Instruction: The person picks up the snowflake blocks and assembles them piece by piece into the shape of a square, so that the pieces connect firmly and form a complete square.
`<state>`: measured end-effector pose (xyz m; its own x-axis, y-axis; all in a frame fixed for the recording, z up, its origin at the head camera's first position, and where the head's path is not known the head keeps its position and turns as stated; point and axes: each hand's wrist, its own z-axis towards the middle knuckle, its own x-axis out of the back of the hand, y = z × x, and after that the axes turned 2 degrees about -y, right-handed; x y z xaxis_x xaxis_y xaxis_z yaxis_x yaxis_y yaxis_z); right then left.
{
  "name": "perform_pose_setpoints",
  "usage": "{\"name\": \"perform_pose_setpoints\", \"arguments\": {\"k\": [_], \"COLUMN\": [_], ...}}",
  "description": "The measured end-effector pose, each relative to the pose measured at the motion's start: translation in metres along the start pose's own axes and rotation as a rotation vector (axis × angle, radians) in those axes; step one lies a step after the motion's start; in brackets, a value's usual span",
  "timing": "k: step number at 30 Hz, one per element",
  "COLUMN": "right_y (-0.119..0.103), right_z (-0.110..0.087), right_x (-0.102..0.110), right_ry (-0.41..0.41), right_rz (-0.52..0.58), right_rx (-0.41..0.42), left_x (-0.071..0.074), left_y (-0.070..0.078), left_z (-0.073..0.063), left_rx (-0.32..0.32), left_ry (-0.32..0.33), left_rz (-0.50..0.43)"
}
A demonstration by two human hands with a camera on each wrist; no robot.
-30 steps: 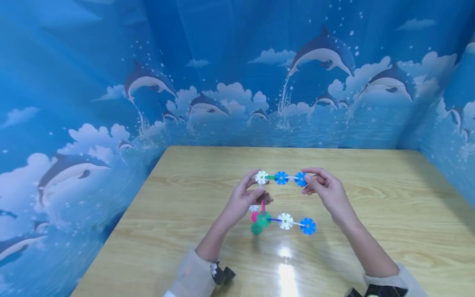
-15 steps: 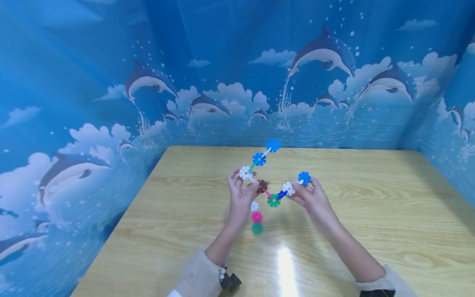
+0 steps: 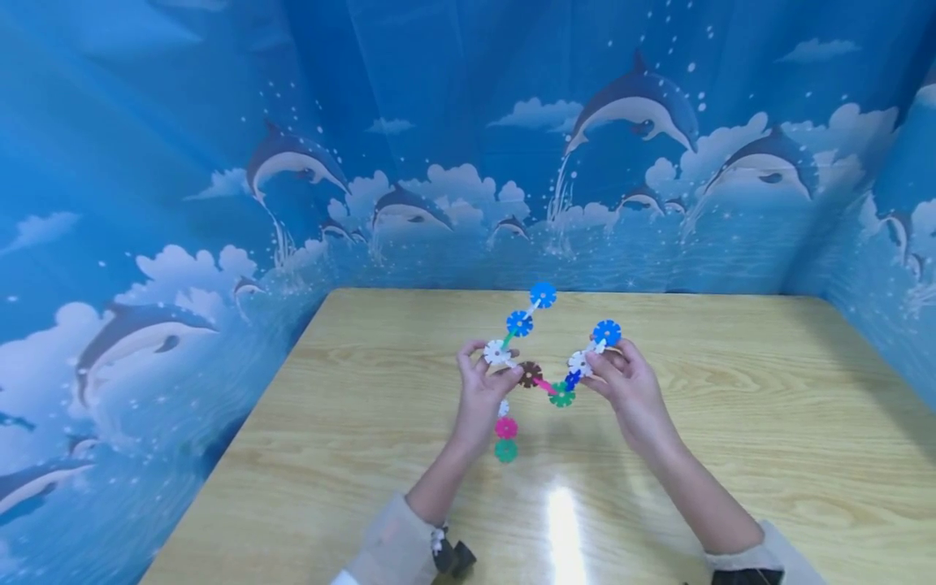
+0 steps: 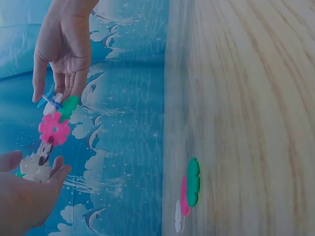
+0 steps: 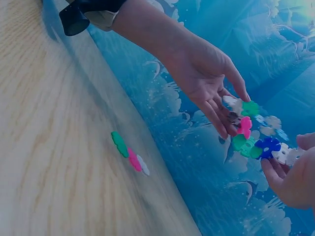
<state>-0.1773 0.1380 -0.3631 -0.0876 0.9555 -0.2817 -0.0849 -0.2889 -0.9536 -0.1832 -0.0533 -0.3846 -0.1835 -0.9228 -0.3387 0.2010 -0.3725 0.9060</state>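
While left hand (image 3: 478, 394) and right hand (image 3: 634, 394) pinch it, disc chain (image 3: 561, 396) strung between

A screened-off booth, apparently a recording set: a dolphin-and-sea-print backdrop (image 3: 453, 97) encloses the wood-grain worktop (image 3: 307, 422) at the back and both sides, and a black wrist camera (image 3: 457, 557) is worn. The wider building is hidden.

Bright, even light in the head view, and there's a hard white streak of glare (image 3: 566, 532) blazing off the near part of the desk (image 3: 329, 471), shadows faint and soft! Over to the wrist views: dimmer, hazier, the linked discs (image 4: 47, 130) soft-edged, pale light washing the right-wrist backdrop's (image 5: 268, 54) upper corner.
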Motion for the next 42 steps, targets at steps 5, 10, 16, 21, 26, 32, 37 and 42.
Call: {"name": "perform_pose_setpoints", "arguments": {"k": [5, 10, 16, 21, 26, 32, 37, 42], "right_y": [-0.007, -0.015, -0.019, -0.019, -0.018, -0.018, -0.018, -0.016], "right_z": [0.001, 0.003, 0.004, 0.003, 0.004, 0.003, 0.004, 0.005], "right_x": [0.006, 0.012, 0.015, 0.016, 0.016, 0.017, 0.018, 0.018], "right_ry": [0.000, -0.033, -0.082, -0.134, -0.159, -0.173, -0.180, -0.175], "right_rz": [-0.095, -0.196, -0.272, -0.341, -0.356, -0.380, -0.407, -0.424], "right_rx": [0.009, -0.004, -0.044, -0.070, -0.074, -0.084, -0.100, -0.108], "left_x": [0.003, 0.008, 0.013, 0.016, 0.018, 0.018, 0.018, 0.018], "left_y": [0.000, 0.002, 0.005, 0.008, 0.009, 0.008, 0.008, 0.008], "left_z": [0.002, 0.006, 0.008, 0.009, 0.010, 0.010, 0.010, 0.011], "left_rx": [0.041, 0.126, 0.185, 0.192, 0.201, 0.212, 0.204, 0.208], "left_ry": [-0.026, -0.041, -0.063, -0.060, -0.069, -0.050, -0.050, -0.031], "left_rz": [0.024, 0.088, 0.202, 0.241, 0.267, 0.288, 0.300, 0.316]}}
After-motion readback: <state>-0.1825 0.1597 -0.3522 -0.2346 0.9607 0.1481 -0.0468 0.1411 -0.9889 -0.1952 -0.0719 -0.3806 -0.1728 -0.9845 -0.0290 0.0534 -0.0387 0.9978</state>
